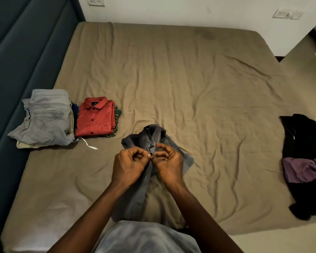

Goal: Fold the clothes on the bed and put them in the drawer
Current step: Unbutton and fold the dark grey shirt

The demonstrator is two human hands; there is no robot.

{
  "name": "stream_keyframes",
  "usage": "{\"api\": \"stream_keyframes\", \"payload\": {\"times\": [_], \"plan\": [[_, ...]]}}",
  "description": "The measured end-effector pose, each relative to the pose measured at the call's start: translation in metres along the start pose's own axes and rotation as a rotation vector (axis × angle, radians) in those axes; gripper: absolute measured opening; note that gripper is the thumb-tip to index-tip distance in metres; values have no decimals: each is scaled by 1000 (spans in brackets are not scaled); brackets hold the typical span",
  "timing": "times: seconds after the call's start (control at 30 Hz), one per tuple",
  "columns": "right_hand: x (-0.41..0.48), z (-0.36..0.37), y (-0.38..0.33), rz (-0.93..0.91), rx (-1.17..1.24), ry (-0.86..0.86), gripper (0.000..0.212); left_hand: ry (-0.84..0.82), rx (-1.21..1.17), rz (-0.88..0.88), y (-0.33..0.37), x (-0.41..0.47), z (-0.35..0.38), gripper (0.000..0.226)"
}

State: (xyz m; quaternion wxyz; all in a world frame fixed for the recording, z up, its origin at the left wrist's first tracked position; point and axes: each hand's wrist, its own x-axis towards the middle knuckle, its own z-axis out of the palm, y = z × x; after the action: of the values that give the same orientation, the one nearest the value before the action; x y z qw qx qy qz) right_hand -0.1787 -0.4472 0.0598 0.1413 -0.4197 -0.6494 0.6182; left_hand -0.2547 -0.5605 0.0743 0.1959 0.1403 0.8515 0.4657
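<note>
A grey button shirt (151,136) lies bunched on the near middle of the bed (171,79), its collar pointing away from me. My left hand (130,165) pinches the shirt's front edge at a dark button. My right hand (169,161) pinches the facing edge right beside it. At the left lie folded light grey jeans (44,119) on a small stack, and next to them a folded red shirt (95,117) on top of green striped clothes. Unfolded black clothing (305,143) and a purple garment (303,169) lie at the bed's right edge.
A dark blue padded headboard (26,52) runs along the left side. The white wall (171,10) with sockets stands behind the bed. Floor (303,53) shows at the right. A white drawstring (88,144) trails from the left stack.
</note>
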Motion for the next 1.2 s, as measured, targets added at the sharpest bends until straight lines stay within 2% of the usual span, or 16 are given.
{"api": "stream_keyframes", "payload": {"times": [0.3,0.43,0.6,0.7,0.87,1.03,1.2], "plan": [[-6,1,0,0,113,29,41,72,-37,-121,4,0,9,11],[-9,-2,-1,-78,27,7,44,57,-15,-106,6,2,10,10],[-2,-14,-8,-170,-112,-29,42,-114,-131,-34,7,9,5,8],[2,-19,-15,-224,-228,-28,46,-215,-192,-19,4,13,0,15],[4,-24,-23,-273,-320,-38,38,-361,-399,-101,1,16,-4,18],[8,-24,-32,-156,-154,-12,39,-364,-565,-168,4,19,1,19],[7,-28,-35,-180,-187,51,37,-380,-688,-208,9,16,15,24]]}}
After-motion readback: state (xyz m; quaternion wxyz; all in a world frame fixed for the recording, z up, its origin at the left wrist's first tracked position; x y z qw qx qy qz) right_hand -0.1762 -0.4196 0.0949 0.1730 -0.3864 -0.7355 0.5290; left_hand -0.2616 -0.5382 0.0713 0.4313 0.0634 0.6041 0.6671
